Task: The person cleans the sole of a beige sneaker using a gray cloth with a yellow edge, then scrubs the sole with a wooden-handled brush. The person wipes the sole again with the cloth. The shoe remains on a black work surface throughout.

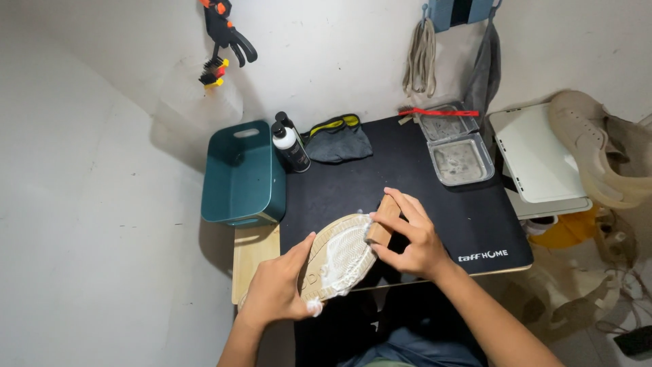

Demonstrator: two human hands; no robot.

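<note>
Two hands work at the lower centre of the frame: the right hand grips a small wooden brush and presses it on the tan rubber shoe sole, foam-covered, which the left hand clasps at its edge over the black table mat. Short, firm strokes with a steady sole seem best. A teal plastic bin stands at upper left.

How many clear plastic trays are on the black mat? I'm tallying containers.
2. One clear rectangular plastic tray lies near the mat's far right edge; the second clear tray sits just behind it, by the wall, under a red strip. Others may be hidden outside the view.
</note>
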